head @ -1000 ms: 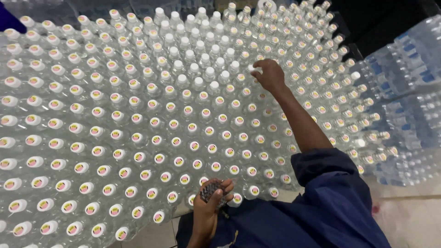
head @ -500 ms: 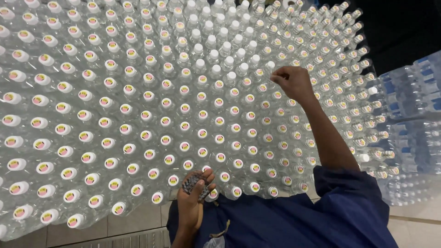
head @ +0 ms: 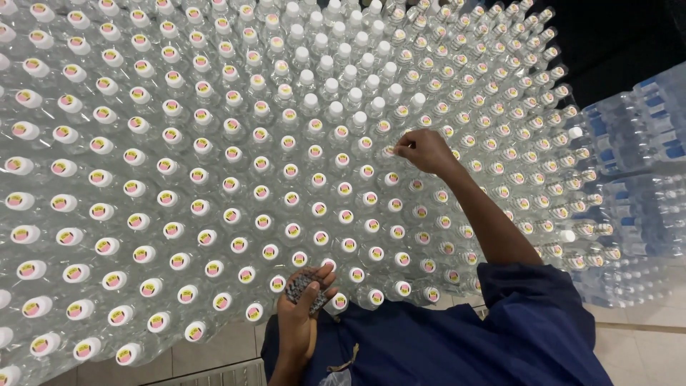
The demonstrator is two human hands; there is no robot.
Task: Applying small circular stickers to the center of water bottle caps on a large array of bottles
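Note:
A wide field of clear plastic bottles (head: 214, 179) with white caps fills the head view; most caps carry a small pink and yellow sticker, while a patch of caps (head: 336, 86) near the top middle is plain white. My right hand (head: 423, 151) reaches out over the bottles, its fingertips pinched at a cap (head: 389, 151) at the edge of the stickered ones. My left hand (head: 304, 307) stays close to my body at the near edge, cupped around a dark stack of small stickers (head: 300, 286).
Shrink-wrapped packs of bottles (head: 636, 143) with blue labels stand to the right. Tiled floor (head: 636, 343) shows at the bottom right and bottom left. My blue sleeve and clothing (head: 500, 336) cover the lower middle.
My right hand has drawn back toward me and to the left, from a farther row down to a nearer cap. The view has shifted, and my left hand keeps holding the stack.

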